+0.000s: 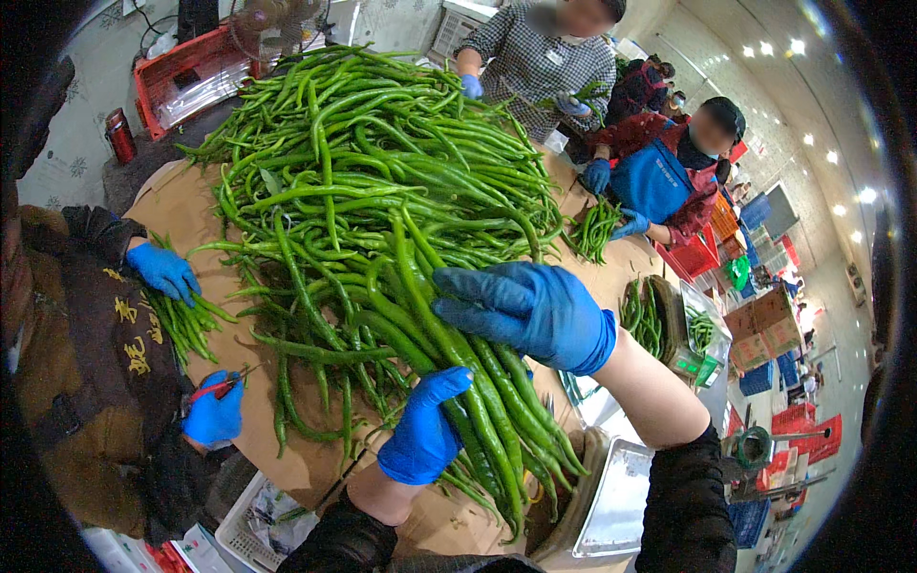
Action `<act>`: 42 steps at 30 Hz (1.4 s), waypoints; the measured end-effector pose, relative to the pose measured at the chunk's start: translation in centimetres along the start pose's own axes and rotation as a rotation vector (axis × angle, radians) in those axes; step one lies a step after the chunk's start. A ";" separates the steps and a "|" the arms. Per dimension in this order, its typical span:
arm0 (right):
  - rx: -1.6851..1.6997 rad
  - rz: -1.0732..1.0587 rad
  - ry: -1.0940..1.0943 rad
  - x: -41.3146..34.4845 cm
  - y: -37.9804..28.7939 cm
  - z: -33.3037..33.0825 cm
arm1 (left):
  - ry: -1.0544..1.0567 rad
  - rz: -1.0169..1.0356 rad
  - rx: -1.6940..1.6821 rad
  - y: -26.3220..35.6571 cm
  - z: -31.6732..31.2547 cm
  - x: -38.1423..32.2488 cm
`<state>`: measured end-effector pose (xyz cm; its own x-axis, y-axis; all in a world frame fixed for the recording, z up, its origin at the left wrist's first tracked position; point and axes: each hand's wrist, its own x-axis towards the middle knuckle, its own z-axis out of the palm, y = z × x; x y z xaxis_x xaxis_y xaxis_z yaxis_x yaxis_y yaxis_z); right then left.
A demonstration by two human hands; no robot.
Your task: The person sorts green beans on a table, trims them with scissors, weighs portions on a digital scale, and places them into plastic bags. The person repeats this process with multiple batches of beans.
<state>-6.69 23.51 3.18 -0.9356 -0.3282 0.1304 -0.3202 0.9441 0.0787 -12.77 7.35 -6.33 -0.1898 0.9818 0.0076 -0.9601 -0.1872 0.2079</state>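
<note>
Before me a bunch of long green chili peppers (494,415) slants down towards the table's near side. My left hand (419,433), in a blue glove, grips the bunch from below, thumb across its side. Over the top of the bunch lies my right hand (534,315), also blue-gloved, its fingers long and pressed against the peppers. The right thumb is mostly hidden. Just beyond both hands rises a big heap of green chili peppers (401,172), with loose ones trailing down its near side.
Brown sheeting (301,473) covers the table. A co-worker's gloved hand (215,408) at left holds red-handled snips; the other holds peppers (183,326). Two more people work across the table. A scale (688,358), a metal-topped device (616,494) and a white basket (251,523) stand around.
</note>
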 end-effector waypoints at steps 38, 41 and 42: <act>1.452 0.952 0.689 -2.8 10.0 0.6 | 0.136 0.345 -0.005 0.9 -0.4 0.2; 1.415 0.969 0.664 -3.3 10.3 1.5 | 0.145 0.356 0.017 0.8 -0.4 0.2; 1.359 0.981 0.629 -3.5 10.4 1.7 | 0.159 0.347 0.027 0.7 -0.4 0.2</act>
<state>-7.04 34.47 1.82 -0.7526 0.6578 -0.0304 0.0726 0.0370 -0.9967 -13.54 7.43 -6.60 -0.5340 0.8427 -0.0690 -0.8278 -0.5046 0.2452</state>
